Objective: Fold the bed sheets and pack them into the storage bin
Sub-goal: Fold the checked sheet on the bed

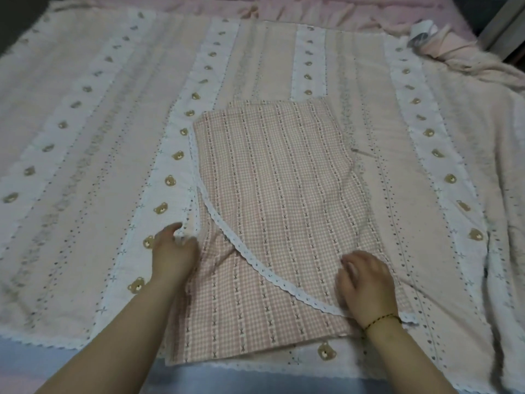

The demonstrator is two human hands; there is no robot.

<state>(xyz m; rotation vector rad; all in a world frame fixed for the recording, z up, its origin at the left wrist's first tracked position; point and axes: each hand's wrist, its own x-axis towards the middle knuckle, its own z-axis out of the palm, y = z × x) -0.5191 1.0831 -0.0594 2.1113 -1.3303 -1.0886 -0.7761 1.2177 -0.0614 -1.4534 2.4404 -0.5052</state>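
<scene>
Plainly, the sheet (85, 137) is pale pink with white bands of bear faces and dotted lines, and it lies spread flat over the bed (355, 7). On its middle lies a folded pink gingham piece (270, 180), its long axis and stripes running away from the person. A lace trim (255, 263) crosses its near part diagonally. The left hand (173, 251) has its grip pinching a lace edge at the piece's left side. The right hand (366, 282) rests bent fingers on the gingham; whether its grip holds cloth I cannot tell.
</scene>
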